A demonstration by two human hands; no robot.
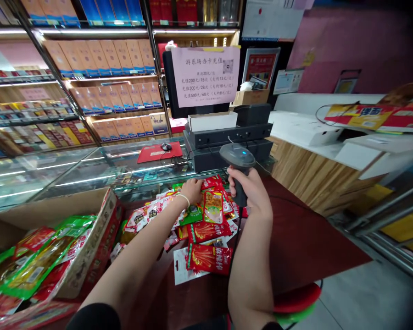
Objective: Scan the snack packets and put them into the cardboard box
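Observation:
My right hand (253, 190) is wrapped round the handle of a dark barcode scanner (238, 156), which is raised above the counter with a small blue light showing on its head. My left hand (192, 190) has its fingers curled down at the far side of a pile of snack packets, closed on a red snack packet (211, 182); the fingertips are partly hidden. Nearer me in the pile lie a red and green packet (213, 206) and a red packet (209, 257) on top of a white one. Pink-and-white packets (144, 215) spread to the left.
An open cardboard box (99, 243) with more packets stands at the left. Behind the pile are a glass display counter (86, 176), a mouse (165, 146) on a red mat, and a till (223, 137) with a paper-covered screen (206, 75). The scanner's cable hangs over the brown tabletop (303, 233).

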